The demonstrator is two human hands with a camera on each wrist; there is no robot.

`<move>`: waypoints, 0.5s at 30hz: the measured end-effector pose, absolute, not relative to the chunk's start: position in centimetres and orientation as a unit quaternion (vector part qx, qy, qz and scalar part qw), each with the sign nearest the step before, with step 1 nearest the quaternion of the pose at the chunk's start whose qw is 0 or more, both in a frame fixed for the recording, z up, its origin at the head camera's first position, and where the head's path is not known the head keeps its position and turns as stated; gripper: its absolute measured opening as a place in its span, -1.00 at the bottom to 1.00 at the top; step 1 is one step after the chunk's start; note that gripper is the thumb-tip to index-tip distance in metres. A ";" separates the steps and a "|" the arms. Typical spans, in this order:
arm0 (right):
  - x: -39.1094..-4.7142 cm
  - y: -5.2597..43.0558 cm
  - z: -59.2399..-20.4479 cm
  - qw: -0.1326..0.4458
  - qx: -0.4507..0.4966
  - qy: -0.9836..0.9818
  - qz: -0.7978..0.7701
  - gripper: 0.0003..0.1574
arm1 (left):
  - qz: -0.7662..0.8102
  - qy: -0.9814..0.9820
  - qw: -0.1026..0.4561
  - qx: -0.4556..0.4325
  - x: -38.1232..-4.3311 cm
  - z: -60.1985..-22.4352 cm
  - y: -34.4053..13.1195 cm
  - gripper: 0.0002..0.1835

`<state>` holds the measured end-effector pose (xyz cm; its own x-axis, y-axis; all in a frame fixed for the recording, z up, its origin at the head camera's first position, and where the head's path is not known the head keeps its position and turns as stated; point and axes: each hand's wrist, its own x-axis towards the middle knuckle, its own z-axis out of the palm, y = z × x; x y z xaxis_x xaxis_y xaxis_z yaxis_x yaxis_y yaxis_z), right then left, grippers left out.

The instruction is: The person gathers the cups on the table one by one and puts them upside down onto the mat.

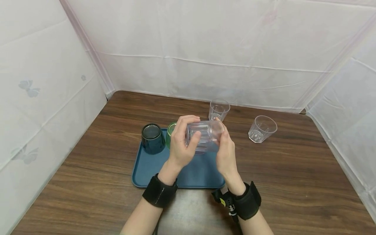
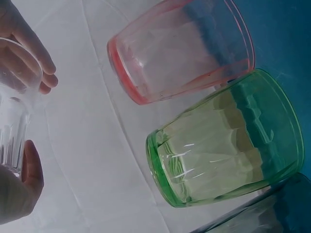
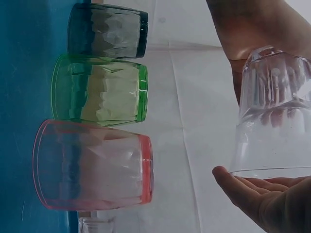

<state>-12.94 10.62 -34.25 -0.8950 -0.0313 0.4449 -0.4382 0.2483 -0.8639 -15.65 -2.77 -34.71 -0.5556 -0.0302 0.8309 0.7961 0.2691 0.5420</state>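
A clear faceted cup (image 1: 206, 131) is held on its side above the tray, its mouth toward the right. My left hand (image 1: 181, 142) grips the base end, thumb across the near side and fingers over the top. At the rim end, my right hand (image 1: 227, 152) holds the cup, with some fingers hidden behind the clear wall. Below, a blue tray (image 1: 147, 171) carries an upside-down dark cup (image 1: 153, 140), a green cup (image 2: 214, 145) and a pink cup (image 3: 102, 167) in a row. In the head view my hands largely cover the green and pink ones.
Two more clear cups stand upright on the wooden table (image 1: 293, 169): one clear cup (image 1: 219, 109) behind my hands, another clear cup (image 1: 262, 129) to the right. White sheeting (image 1: 191, 42) encloses the table at the back and sides.
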 end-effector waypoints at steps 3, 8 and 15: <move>-13.0 10.6 -34.3 0.177 0.154 -0.765 0.600 -0.28 | -0.539 -0.695 0.384 -0.281 -15.6 -34.6 -2.7 -0.60; -13.0 10.6 -34.3 0.186 0.154 -0.765 0.596 -0.30 | -0.530 -0.695 0.394 -0.282 -15.5 -34.5 -2.7 -0.62; -13.1 10.7 -34.4 0.188 0.168 -0.757 0.602 -0.35 | -0.515 -0.689 0.429 -0.277 -15.3 -34.2 -2.5 -0.64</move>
